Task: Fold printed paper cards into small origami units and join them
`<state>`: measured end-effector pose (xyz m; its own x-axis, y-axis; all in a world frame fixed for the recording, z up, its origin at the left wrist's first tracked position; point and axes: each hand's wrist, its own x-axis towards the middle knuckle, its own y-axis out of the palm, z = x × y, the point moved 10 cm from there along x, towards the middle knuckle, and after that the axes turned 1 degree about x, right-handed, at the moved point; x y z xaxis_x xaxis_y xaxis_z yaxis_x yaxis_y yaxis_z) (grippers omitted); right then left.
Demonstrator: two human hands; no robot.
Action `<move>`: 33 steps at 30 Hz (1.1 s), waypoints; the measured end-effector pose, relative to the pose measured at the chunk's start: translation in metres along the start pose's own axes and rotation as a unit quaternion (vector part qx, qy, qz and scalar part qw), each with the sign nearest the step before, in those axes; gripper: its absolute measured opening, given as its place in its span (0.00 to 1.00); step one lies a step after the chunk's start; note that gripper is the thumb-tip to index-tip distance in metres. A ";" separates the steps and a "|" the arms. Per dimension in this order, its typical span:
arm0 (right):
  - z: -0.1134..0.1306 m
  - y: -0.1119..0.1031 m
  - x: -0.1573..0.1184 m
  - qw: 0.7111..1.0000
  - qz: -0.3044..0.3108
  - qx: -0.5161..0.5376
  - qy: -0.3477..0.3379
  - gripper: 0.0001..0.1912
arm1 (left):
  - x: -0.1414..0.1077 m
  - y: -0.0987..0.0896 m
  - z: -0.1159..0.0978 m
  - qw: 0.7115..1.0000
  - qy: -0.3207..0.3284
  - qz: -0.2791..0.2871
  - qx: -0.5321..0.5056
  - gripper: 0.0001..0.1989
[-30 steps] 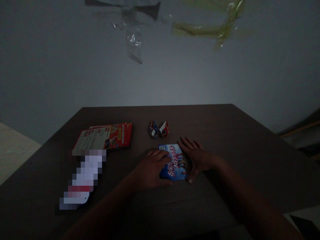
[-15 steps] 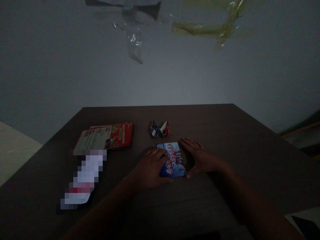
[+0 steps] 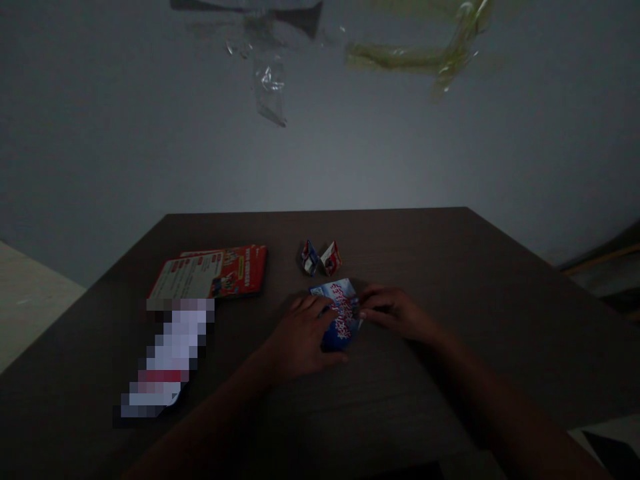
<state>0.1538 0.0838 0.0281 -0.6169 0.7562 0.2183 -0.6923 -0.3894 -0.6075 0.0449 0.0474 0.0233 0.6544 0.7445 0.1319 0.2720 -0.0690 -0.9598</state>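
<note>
A blue printed leaflet (image 3: 343, 308) with red-and-white lettering lies on the table in front of me. My left hand (image 3: 305, 333) rests on its left part, fingers spread, thumb stretched out below. At the leaflet's right edge, the fingers and thumb of my right hand (image 3: 387, 312) are pinched together on the paper. That edge appears bent inward, though the fingers partly hide it. Just beyond the leaflet stand two small folded paper pieces, a blue-and-white one (image 3: 309, 259) and a red-and-white one (image 3: 331, 259).
To the left lie red-and-white printed leaflets (image 3: 240, 273), stacked. Nearer me is a pale, pixelated object (image 3: 173, 353). The dark wooden table (image 3: 415, 240) meets a grey wall (image 3: 320, 167) bearing tape remnants (image 3: 400, 59).
My right hand has moved from spread beside the leaflet to a pinch on its right edge. That side of the leaflet now looks narrower and bent. My left hand stays nearly in place.
</note>
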 end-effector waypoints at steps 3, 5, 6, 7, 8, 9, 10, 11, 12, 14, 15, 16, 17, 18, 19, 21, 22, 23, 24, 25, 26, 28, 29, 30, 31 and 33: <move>-0.003 -0.002 -0.001 0.999 -0.028 0.037 0.017 0.17 | 0.000 -0.005 0.000 1.000 0.002 -0.013 -0.015 0.34; -0.014 -0.009 -0.004 0.992 -0.077 0.083 0.059 0.19 | 0.000 -0.011 -0.001 0.999 0.008 -0.029 -0.040 0.31; -0.021 -0.014 -0.006 0.984 -0.111 0.114 0.081 0.20 | 0.000 -0.013 -0.002 0.997 0.014 -0.036 -0.059 0.27; -0.027 -0.020 -0.009 0.973 -0.146 0.148 0.099 0.21 | 0.001 -0.014 -0.002 0.996 0.017 -0.041 -0.083 0.22; -0.032 -0.025 -0.011 0.961 -0.176 0.181 0.111 0.21 | 0.001 -0.015 -0.001 0.993 0.010 -0.044 -0.109 0.18; -0.035 -0.029 -0.014 0.950 -0.201 0.209 0.115 0.22 | 0.001 -0.014 0.003 0.989 -0.007 -0.044 -0.142 0.16; -0.036 -0.032 -0.015 0.941 -0.219 0.229 0.115 0.22 | 0.001 -0.013 0.008 0.981 -0.038 -0.044 -0.184 0.16; -0.036 -0.034 -0.015 0.936 -0.229 0.244 0.112 0.22 | 0.000 -0.010 0.015 0.968 -0.075 -0.046 -0.237 0.16; -0.037 -0.035 -0.015 0.932 -0.234 0.254 0.111 0.22 | -0.001 -0.006 0.021 0.946 -0.113 -0.050 -0.298 0.17; -0.037 -0.037 -0.015 0.925 -0.242 0.271 0.108 0.20 | -0.003 0.002 0.031 0.889 -0.165 -0.064 -0.423 0.17; -0.038 -0.037 -0.015 0.922 -0.246 0.278 0.109 0.20 | -0.004 0.006 0.035 0.862 -0.182 -0.069 -0.468 0.17; -0.039 -0.036 -0.016 0.920 -0.247 0.282 0.112 0.18 | -0.005 0.010 0.038 0.844 -0.199 -0.068 -0.494 0.17; -0.041 -0.034 -0.015 0.921 -0.244 0.282 0.118 0.17 | -0.005 0.015 0.042 0.836 -0.215 -0.060 -0.502 0.18; -0.043 -0.031 -0.015 0.924 -0.235 0.275 0.126 0.15 | -0.005 0.022 0.045 0.837 -0.231 -0.040 -0.495 0.18; -0.045 -0.028 -0.014 0.930 -0.220 0.259 0.137 0.14 | -0.005 0.026 0.046 0.845 -0.235 -0.020 -0.480 0.19; -0.047 -0.021 -0.013 0.950 -0.184 0.200 0.152 0.15 | -0.003 0.029 0.049 0.876 -0.228 -0.001 -0.424 0.20; -0.047 -0.018 -0.012 0.961 -0.165 0.163 0.152 0.16 | -0.002 0.026 0.050 0.896 -0.224 -0.006 -0.383 0.19; -0.046 -0.014 -0.010 0.970 -0.144 0.126 0.148 0.17 | -0.002 0.022 0.053 0.916 -0.226 -0.016 -0.332 0.19; -0.045 -0.011 -0.009 0.978 -0.124 0.094 0.142 0.16 | -0.003 0.018 0.056 0.932 -0.237 -0.025 -0.272 0.18; -0.044 -0.009 -0.008 0.983 -0.108 0.068 0.136 0.15 | -0.005 0.013 0.059 0.944 -0.254 -0.031 -0.206 0.18; -0.043 -0.007 -0.008 0.986 -0.096 0.048 0.130 0.14 | -0.008 0.009 0.061 0.951 -0.275 -0.032 -0.138 0.20; -0.042 -0.006 -0.007 0.989 -0.082 0.020 0.119 0.11 | -0.013 0.001 0.064 0.951 -0.305 -0.032 -0.025 0.25; -0.042 -0.006 -0.007 0.990 -0.079 0.011 0.114 0.09 | -0.014 -0.003 0.062 0.952 -0.305 -0.035 0.009 0.27; -0.041 -0.006 -0.007 0.991 -0.075 0.005 0.109 0.08 | -0.013 -0.006 0.057 0.956 -0.289 -0.043 0.027 0.26; -0.041 -0.006 -0.007 0.992 -0.071 0.003 0.106 0.07 | -0.010 -0.009 0.049 0.965 -0.254 -0.053 0.034 0.24; -0.040 -0.005 -0.006 0.993 -0.063 0.006 0.099 0.07 | -0.001 -0.011 0.024 0.987 -0.140 -0.070 0.027 0.18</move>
<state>0.1757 0.1020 -0.0011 -0.4409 0.8871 0.1366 -0.7638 -0.2909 -0.5761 0.0242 0.0629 0.0280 0.3905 0.8992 0.1973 0.3029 0.0768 -0.9499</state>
